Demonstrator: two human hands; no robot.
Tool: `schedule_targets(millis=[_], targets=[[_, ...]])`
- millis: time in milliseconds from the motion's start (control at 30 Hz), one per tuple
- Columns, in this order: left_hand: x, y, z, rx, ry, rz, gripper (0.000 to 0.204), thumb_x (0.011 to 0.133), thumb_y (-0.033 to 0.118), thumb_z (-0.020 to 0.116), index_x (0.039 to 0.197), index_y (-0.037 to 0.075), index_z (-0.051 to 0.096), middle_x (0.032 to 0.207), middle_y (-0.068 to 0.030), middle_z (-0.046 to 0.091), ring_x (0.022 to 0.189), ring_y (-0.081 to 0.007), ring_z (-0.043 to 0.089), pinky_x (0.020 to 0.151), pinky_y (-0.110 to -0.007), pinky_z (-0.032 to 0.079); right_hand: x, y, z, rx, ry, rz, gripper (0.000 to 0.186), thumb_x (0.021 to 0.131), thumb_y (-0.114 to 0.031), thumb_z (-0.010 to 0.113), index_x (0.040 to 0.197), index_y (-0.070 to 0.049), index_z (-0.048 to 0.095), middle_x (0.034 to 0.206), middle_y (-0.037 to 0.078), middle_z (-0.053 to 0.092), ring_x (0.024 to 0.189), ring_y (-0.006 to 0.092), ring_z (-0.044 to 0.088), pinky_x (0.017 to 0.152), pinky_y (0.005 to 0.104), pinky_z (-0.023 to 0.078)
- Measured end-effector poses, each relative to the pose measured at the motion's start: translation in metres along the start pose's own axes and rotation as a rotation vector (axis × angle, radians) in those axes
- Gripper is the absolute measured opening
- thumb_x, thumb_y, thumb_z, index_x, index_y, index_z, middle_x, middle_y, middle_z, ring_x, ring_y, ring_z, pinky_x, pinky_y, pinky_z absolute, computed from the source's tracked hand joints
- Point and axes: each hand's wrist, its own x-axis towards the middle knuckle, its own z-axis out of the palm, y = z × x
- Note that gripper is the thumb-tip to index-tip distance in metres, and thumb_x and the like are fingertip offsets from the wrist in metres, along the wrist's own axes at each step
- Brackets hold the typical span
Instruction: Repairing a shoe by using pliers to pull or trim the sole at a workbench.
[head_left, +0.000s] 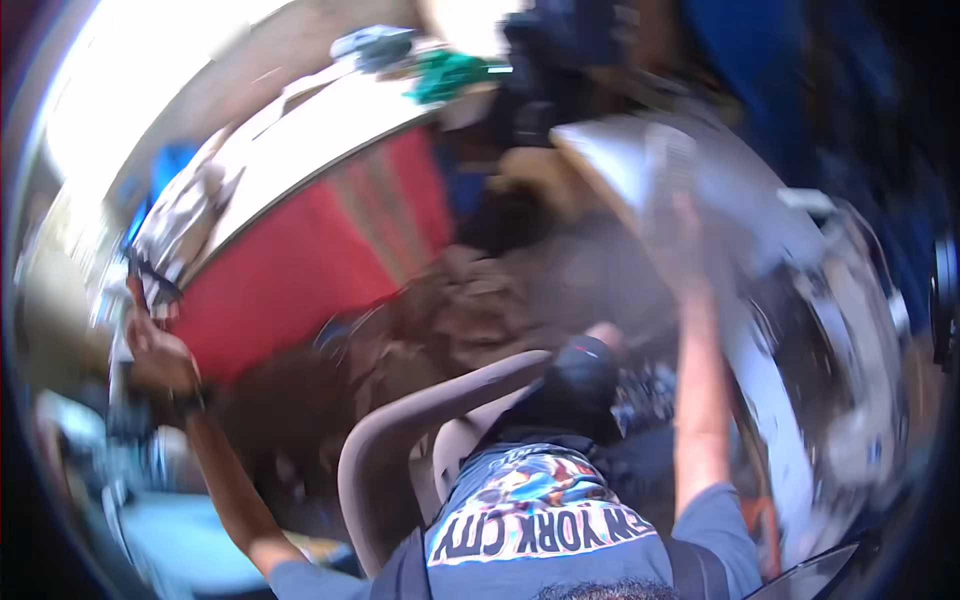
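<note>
The whole view is smeared by motion, so much stays uncertain. The person stretches both arms wide apart while a plastic chair (420, 440) with a curved beige back stands right in front of the torso.

The risks, as a judgement: the left hand (155, 350) reaches out to the corner of a desk (330, 140) with a pale top and a red front, where a small dark object (150, 285) sits at the fingers. Whether it is actually pinched or only touched cannot be told; if the hold is loose, it could slip off the corner to the floor. With the arms this far spread and the body leaning over the chair, balance looks thin, and a knee or hip could knock the chair. The right hand (680, 215) goes up toward a grey slanted surface (640, 160) on the far right, and a blind reach of that kind could bump the clutter near it.

Pose: the left arm runs up and out from the lower edge, elbow nearly straight, a dark band (188, 402) on the wrist, the hand raised with its fingers curled toward the dark object. The right arm rises almost straight up, the forearm bare; its hand is too blurred to say whether it is spread or closed on anything. A green thing (445, 72) lies on the far end of the desk, well apart from both hands.
</note>
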Motion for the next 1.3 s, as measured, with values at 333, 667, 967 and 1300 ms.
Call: schedule_targets(millis=[333, 667, 967, 1300], targets=[[-0.24, 0.083, 0.323, -0.881, -0.797, -0.587, 0.014, 0.102, 0.021, 0.052, 0.107, 0.009, 0.058, 0.084, -0.0013, 0.057, 0.062, -0.0082, 0.048, 0.052, -0.024, 0.042, -0.185, -0.039, -0.029, 0.878, -0.055, 0.664, 0.034, 0.101, -0.026, 0.058, 0.122, 0.0, 0.062, 0.109, 0.0, 0.066, 0.098, 0.0076, 0.058, 0.087, 0.0237, 0.046], [-0.421, 0.084, 0.339, -0.879, -1.564, -0.931, 0.015, 0.104, 0.016, 0.051, 0.113, 0.004, 0.053, 0.089, -0.0017, 0.056, 0.065, -0.0073, 0.052, 0.06, -0.022, 0.046, -0.296, -0.019, 0.0, 0.459, -0.381, 1.021, 0.043, 0.098, -0.032, 0.056, 0.123, 0.003, 0.06, 0.102, 0.008, 0.068, 0.095, 0.0167, 0.061, 0.089, 0.032, 0.046], [-0.439, 0.098, 0.315, -0.498, -1.857, -0.096, 0.025, 0.092, 0.004, 0.059, 0.118, 0.001, 0.058, 0.108, -0.0221, 0.063, 0.102, -0.0402, 0.063, 0.084, -0.041, 0.052, -0.291, -0.012, -0.02, 1.147, -0.201, 0.869, 0.08, 0.087, -0.03, 0.065, 0.151, -0.001, 0.029, 0.149, 0.011, 0.037, 0.141, 0.0207, 0.032, 0.119, 0.0366, 0.017], [-0.412, 0.089, 0.343, -0.211, -1.802, 0.402, 0.028, 0.083, 0.007, 0.068, 0.111, 0.008, 0.068, 0.094, -0.0135, 0.065, 0.083, -0.0299, 0.064, 0.073, -0.037, 0.052, -0.272, -0.029, 0.01, 1.255, 0.321, 1.084, 0.028, 0.095, -0.011, 0.055, 0.122, -0.002, 0.056, 0.114, 0.009, 0.063, 0.104, 0.0145, 0.059, 0.096, 0.0304, 0.046]])
